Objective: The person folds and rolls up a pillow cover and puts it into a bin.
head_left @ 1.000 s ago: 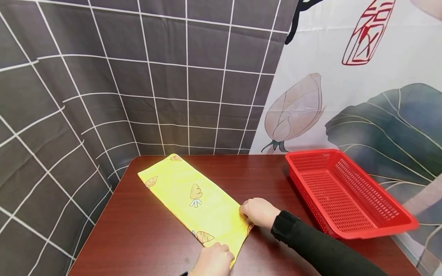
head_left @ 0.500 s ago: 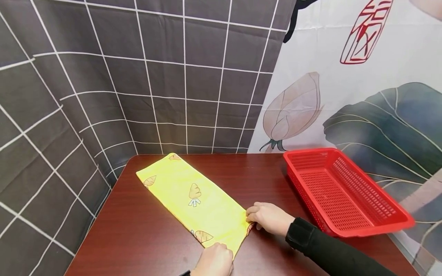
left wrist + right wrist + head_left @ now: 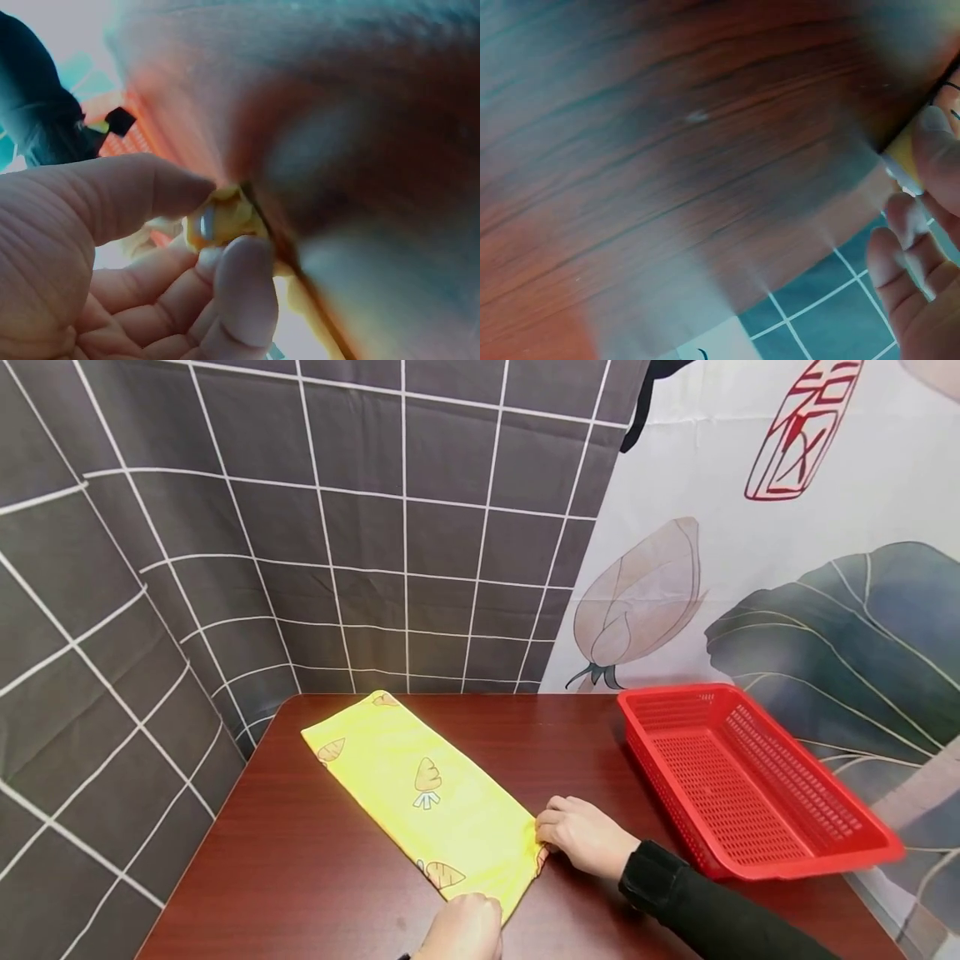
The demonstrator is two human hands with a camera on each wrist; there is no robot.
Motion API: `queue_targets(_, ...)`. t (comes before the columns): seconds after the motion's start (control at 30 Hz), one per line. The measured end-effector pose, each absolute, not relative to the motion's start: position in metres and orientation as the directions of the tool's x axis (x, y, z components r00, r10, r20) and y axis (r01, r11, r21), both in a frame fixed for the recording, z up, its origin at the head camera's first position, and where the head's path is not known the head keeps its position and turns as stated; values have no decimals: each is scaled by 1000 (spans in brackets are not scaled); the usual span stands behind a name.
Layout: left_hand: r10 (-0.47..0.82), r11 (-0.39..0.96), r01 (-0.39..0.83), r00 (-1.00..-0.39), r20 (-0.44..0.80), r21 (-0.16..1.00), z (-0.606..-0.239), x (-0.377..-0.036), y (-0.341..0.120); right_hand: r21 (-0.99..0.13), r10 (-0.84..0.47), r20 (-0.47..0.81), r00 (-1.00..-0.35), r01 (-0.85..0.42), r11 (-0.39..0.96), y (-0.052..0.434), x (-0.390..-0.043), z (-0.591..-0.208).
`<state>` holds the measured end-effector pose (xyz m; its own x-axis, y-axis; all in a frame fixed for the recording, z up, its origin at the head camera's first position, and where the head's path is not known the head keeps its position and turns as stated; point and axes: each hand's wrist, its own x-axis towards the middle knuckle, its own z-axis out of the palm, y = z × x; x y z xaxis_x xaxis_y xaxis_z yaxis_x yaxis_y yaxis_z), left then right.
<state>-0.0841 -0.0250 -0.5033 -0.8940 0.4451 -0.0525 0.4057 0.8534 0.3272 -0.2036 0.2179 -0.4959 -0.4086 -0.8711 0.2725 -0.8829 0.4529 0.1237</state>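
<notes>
**Op A:** I'm looking at the yellow cloth with the carrot print; it's lying folded into a long strip, running diagonally across the left half of the brown table, near end towards me.

**Op B:** And the hands?

**Op A:** Both are sitting at that near end. The right hand is pinching the right corner of the cloth, fingers curled on the edge. The left hand is resting on the other near corner, though the head camera is cutting it off at the bottom.

**Op B:** I'm getting more from the left wrist camera: thumb and fingers are closing on a bunched bit of yellow fabric (blurry, but it's a grip).

**Op A:** The right wrist view is showing mostly wood grain, with fingertips on a sliver of yellow at the frame's edge.

**Op B:** Further out?

**Op A:** A red perforated basket is standing well apart to the right, its far corner overhanging the table.
</notes>
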Motion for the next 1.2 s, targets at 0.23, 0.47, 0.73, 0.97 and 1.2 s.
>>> queue_targets(0.23,407,874,395,-913,18,283,-548,-91,-26,42,-831,278,-482,-858,512,216,-204,-496)
queue_targets(0.47,348,896,306,-934,-79,321,-490,-78,-31,-43,-796,260,-546,-831,555,213,-201,-494)
queue_targets(0.73,319,894,257,-941,-118,368,-512,-85,-39,-89,-765,280,-580,-809,581,211,-201,-499)
queue_targets(0.97,278,871,168,-943,-182,461,-522,-94,-47,-104,-751,240,-615,-786,610,208,-199,-499)
queue_targets(1.2,219,869,102,-957,-191,484,-515,-94,-51,-83,-763,188,-618,-785,615,207,-203,-492)
